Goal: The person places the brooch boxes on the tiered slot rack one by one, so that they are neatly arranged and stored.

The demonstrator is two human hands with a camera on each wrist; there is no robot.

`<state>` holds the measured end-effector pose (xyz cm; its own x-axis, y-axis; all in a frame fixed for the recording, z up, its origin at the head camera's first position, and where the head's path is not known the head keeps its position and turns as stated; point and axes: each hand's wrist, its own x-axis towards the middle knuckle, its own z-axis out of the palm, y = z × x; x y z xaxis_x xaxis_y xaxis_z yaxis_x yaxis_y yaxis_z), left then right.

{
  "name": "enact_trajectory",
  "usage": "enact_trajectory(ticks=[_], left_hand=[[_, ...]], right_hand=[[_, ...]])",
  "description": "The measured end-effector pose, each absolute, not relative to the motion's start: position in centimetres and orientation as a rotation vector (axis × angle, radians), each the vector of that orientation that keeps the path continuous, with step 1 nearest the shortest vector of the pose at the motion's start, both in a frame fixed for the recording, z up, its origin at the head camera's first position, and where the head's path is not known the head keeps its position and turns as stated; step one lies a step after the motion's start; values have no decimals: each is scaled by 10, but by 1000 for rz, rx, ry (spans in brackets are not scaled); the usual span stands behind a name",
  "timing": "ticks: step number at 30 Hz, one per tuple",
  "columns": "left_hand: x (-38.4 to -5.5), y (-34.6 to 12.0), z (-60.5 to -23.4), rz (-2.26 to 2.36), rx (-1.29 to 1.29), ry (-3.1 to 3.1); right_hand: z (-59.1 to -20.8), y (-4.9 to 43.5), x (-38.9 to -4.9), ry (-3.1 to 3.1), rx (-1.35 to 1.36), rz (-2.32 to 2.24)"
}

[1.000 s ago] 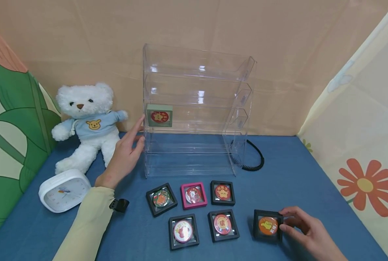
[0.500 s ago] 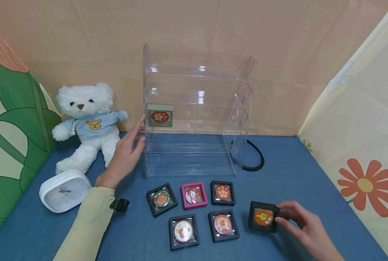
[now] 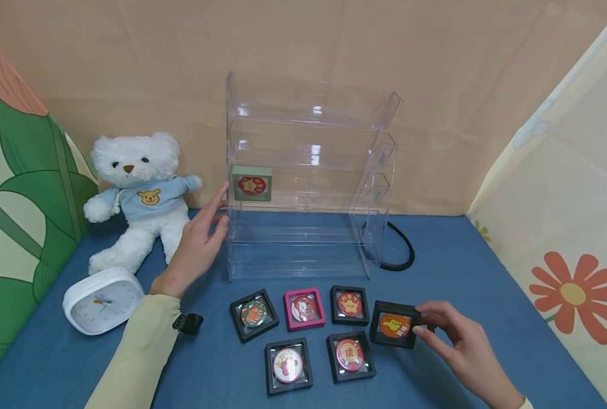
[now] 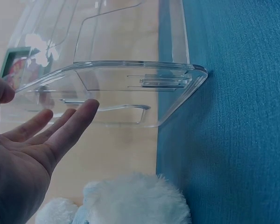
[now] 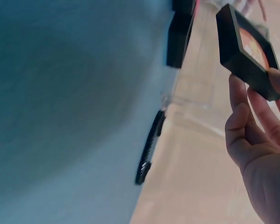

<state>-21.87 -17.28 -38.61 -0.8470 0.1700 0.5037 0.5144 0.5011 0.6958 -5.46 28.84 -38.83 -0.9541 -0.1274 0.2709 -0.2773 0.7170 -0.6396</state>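
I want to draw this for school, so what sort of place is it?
Probably a little display corner on a blue-covered table: there's a clear tiered rack, a white teddy bear and a flower-printed sheet on the right.

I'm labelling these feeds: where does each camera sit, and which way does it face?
Head: worn on the head, facing forward and down at the clear rack and held black frame; left hand, right hand and parts of both sleeves show.
Left wrist: on that wrist, facing the rack's side, image turned sideways; left hand shows.
Right wrist: on that wrist, facing the black frame and black coil, also sideways; right hand shows.
Shared: head and left wrist both show the clear rack and white bear.
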Motion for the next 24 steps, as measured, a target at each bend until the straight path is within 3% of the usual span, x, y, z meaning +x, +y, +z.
enact_trajectory(ticks=[24], left_hand=[[-218, -172, -386, -1291, -572, -2368]], right_hand=[[-365, 250, -96, -2572, 576, 1014]])
